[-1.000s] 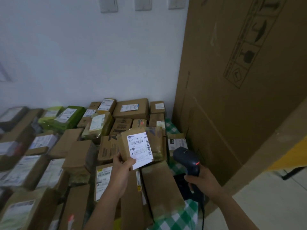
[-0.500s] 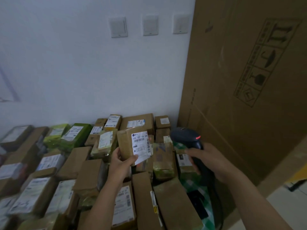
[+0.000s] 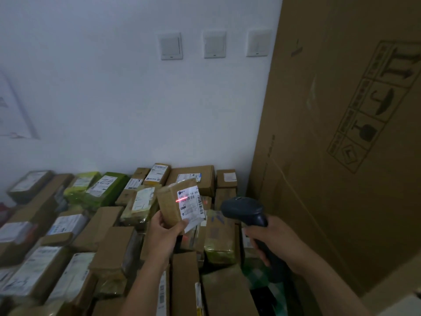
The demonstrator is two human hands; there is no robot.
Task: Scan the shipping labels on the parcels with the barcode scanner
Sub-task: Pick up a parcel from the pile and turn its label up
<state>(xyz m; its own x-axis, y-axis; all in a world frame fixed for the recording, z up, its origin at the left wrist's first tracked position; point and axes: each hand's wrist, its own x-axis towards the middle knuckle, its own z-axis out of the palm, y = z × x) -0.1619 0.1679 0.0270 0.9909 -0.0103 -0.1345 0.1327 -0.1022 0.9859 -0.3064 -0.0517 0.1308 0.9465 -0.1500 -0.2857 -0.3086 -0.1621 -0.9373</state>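
Observation:
My left hand grips a small brown parcel by its lower edge and holds it upright above the pile. Its white shipping label faces right, and a red scan line crosses the label's upper left part. My right hand grips the handle of a dark barcode scanner, whose head points left at the label from a short distance. The scanner's lower handle is hidden in my palm.
Many labelled brown and green parcels cover the surface below, packed tight. A very tall cardboard carton stands on the right. A white wall with three switch plates is behind. A green checked cloth shows between parcels.
My view has tilted upward. The scanner has risen and swung left toward the parcel, and a red scan line now lies on the label. The parcel is turned more toward the scanner.

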